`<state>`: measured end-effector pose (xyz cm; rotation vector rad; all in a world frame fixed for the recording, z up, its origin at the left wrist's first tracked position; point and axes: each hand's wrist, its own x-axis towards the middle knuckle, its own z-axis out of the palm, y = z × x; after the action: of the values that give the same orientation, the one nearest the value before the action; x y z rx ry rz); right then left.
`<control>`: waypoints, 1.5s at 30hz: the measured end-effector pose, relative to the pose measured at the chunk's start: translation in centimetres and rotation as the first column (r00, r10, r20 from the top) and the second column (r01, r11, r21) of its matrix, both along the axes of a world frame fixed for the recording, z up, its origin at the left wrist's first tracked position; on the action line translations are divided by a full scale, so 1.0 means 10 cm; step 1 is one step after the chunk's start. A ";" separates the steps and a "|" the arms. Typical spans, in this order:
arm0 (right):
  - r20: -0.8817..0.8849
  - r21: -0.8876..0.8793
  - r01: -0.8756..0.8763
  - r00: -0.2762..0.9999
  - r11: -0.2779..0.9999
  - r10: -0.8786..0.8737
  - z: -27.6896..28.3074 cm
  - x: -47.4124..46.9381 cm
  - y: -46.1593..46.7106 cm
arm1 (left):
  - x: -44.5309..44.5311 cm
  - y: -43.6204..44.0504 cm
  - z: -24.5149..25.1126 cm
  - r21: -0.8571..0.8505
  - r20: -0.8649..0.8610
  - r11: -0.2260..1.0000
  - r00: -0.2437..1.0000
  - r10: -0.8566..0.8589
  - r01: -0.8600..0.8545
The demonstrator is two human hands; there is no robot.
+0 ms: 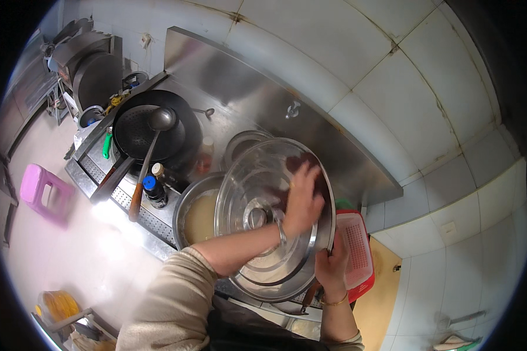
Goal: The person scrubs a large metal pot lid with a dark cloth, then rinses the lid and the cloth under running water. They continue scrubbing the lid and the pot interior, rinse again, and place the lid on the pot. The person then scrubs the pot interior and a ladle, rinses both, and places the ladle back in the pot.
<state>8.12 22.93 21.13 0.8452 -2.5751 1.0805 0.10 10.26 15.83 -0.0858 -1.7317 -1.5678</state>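
A large, shiny round metal lid (pixel 241 188) with a central knob (pixel 257 218) is tilted in front of me. My right hand (pixel 332 265) grips its right rim, thumb on the near side. My left hand (pixel 304 199) reaches across the lid with fingers apart, blurred, close to its upper right part; whether it touches the metal cannot be told. It holds nothing. Partly hidden behind the lid's left side is a metal pot (pixel 181 206) with cloudy tan liquid (pixel 200 215) in it.
A black wok (pixel 191 118) holds a perforated strainer (pixel 131 131) and a ladle (pixel 161 118). Nearby stand a blue-capped bottle (pixel 154 193) and a white-capped bottle (pixel 169 177). To the right is a red basket (pixel 363 281); a pink stool (pixel 37 186) stands on the floor. A steel splashback (pixel 246 83) runs behind.
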 end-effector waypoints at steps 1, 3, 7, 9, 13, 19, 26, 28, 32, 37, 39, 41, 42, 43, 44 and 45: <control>-0.023 0.001 -0.008 1.000 1.000 0.008 0.00 0.01 0.01 | 0.16 0.07 0.07 0.016 -0.022 0.996 0.996 -0.089 0.089; -0.072 0.035 0.021 0.997 0.999 -0.018 -0.02 0.06 0.01 | 0.20 0.03 0.15 0.008 -0.047 0.988 0.987 -0.152 0.153; 0.055 -0.029 0.102 0.993 0.994 -0.101 -0.02 0.19 -0.02 | -0.39 -0.35 0.08 -0.102 -0.131 0.993 0.990 0.053 -0.066; 0.062 -0.059 0.104 0.993 0.993 -0.100 -0.02 0.22 -0.04 | -0.70 -0.52 0.01 -0.050 -0.066 0.981 0.981 0.184 -0.187; 0.020 -0.094 0.043 0.999 0.995 -0.041 -0.05 0.17 -0.04 | -0.80 -0.50 0.01 0.106 0.069 0.976 0.981 0.183 -0.190; 0.024 -0.183 0.194 0.981 0.964 -0.193 -0.48 0.10 0.18 | 0.17 0.18 -0.01 -0.102 -0.125 0.948 0.942 -0.311 0.300; 0.607 -0.655 0.539 0.793 0.530 -0.055 -1.86 0.29 0.55 | 0.72 0.03 -1.11 -0.586 0.304 0.612 0.844 -0.443 0.532; 0.751 -0.568 0.687 0.658 0.453 -0.057 -2.31 0.45 0.55 | 0.86 -0.26 -1.39 -0.621 0.463 0.523 0.811 -0.357 0.584; 0.787 -0.318 0.698 0.572 0.642 -0.232 -2.95 0.72 0.41 | 1.10 -0.87 -1.74 -0.745 0.541 0.349 0.821 -0.182 0.568; 0.665 -0.149 0.599 0.649 0.787 -0.368 -3.12 0.82 0.29 | 0.64 -1.40 -1.99 -0.772 0.472 0.571 0.853 0.223 0.278; 0.668 -0.097 0.597 0.633 0.797 -0.393 -3.11 0.80 0.27 | 0.33 -1.52 -2.12 -0.757 0.514 0.637 0.735 0.442 0.146; 0.636 -0.044 0.561 0.654 0.827 -0.410 -3.11 0.80 0.27 | 0.02 -1.36 -2.28 -0.726 0.406 0.687 0.803 0.436 -0.005; 0.634 -0.005 0.545 0.650 0.838 -0.419 -3.12 0.79 0.27 | -0.13 -1.17 -2.35 -0.717 0.403 0.697 0.818 0.411 0.002; 0.593 -0.028 0.545 0.684 0.838 -0.425 -3.14 0.79 0.27 | -0.20 -0.92 -2.40 -0.702 0.445 0.711 0.803 0.397 0.038; 0.541 -0.059 0.553 0.717 0.831 -0.439 -3.16 0.79 0.26 | -0.22 -0.60 -2.43 -0.726 0.351 0.686 0.884 0.310 0.048; 0.484 -0.106 0.538 0.762 0.836 -0.429 -3.19 0.78 0.25 | -0.22 -0.24 -2.44 -0.729 0.383 0.670 0.894 0.231 0.139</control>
<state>15.89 25.45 -10.79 -0.1742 -2.6799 1.4878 -2.14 7.86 -8.53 -0.0836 -2.6475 -0.7508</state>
